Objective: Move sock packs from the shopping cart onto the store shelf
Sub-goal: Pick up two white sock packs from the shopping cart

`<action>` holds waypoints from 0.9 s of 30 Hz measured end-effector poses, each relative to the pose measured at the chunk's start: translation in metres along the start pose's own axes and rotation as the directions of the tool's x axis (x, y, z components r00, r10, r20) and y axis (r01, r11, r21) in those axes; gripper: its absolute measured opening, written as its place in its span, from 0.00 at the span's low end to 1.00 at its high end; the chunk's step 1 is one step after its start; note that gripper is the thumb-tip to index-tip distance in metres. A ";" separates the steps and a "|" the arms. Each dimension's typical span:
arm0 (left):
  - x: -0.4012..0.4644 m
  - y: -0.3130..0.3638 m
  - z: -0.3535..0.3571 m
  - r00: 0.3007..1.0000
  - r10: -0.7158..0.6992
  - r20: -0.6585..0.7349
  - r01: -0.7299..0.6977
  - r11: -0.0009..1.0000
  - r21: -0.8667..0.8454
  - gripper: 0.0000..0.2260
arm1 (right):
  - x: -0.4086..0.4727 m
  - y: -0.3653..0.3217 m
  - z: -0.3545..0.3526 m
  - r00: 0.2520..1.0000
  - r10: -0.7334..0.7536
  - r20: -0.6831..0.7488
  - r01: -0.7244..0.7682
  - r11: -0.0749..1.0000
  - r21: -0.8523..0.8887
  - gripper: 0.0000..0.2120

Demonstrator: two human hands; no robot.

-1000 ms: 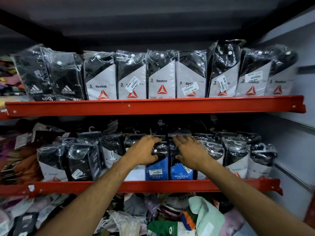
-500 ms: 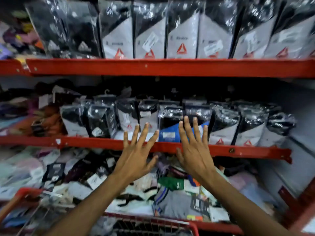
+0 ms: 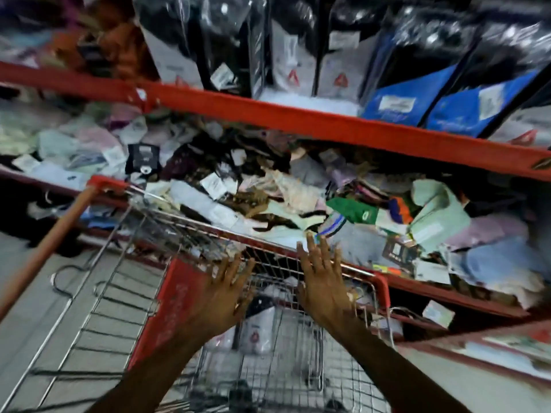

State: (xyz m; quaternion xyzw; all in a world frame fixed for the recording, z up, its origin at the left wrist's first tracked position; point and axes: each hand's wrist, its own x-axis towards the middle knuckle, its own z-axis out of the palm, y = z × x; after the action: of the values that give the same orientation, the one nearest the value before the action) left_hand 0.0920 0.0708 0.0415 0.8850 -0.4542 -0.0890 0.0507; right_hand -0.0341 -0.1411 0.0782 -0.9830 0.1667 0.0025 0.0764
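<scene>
My left hand (image 3: 225, 289) and my right hand (image 3: 323, 283) hover over the wire shopping cart (image 3: 378, 281), both empty with fingers spread. Sock packs (image 3: 258, 326), white and black with a red triangle, lie low in the cart between my hands, partly hidden by them. On the red store shelf (image 3: 298, 117) above stand upright packs: white and black ones (image 3: 293, 65) and two blue ones (image 3: 396, 98) at the right. The picture is blurred by motion.
A lower shelf (image 3: 447, 296) behind the cart holds a loose heap of mixed socks and tags (image 3: 268, 192). The cart's wooden-coloured handle (image 3: 44, 248) runs along the left. Grey floor tiles (image 3: 29, 308) show at the lower left.
My view has swung down from the shelf to the cart. Both hands have left the packs on the shelf and dropped, empty, over the cart basket.
</scene>
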 end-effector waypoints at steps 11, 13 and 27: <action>0.029 -0.088 0.143 0.871 -0.104 0.479 0.180 0.977 -0.117 0.35 | 0.053 -0.041 0.202 0.823 -0.060 0.565 -0.005 0.994 0.113 0.37; 0.046 -0.100 0.164 0.857 -0.070 0.511 0.142 0.985 -0.103 0.35 | 0.069 -0.042 0.235 0.797 -0.039 0.603 -0.038 0.993 0.115 0.37; 0.091 -0.123 0.210 0.779 -0.010 0.627 0.070 0.995 -0.072 0.36 | 0.117 -0.041 0.269 0.612 0.005 0.791 -0.081 0.995 0.057 0.35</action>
State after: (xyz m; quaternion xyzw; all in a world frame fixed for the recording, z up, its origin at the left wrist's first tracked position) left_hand 0.1987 0.0667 -0.1949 0.8115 -0.4217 -0.3993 -0.0646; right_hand 0.0955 -0.1002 -0.1848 -0.8732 0.1394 0.4291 0.1843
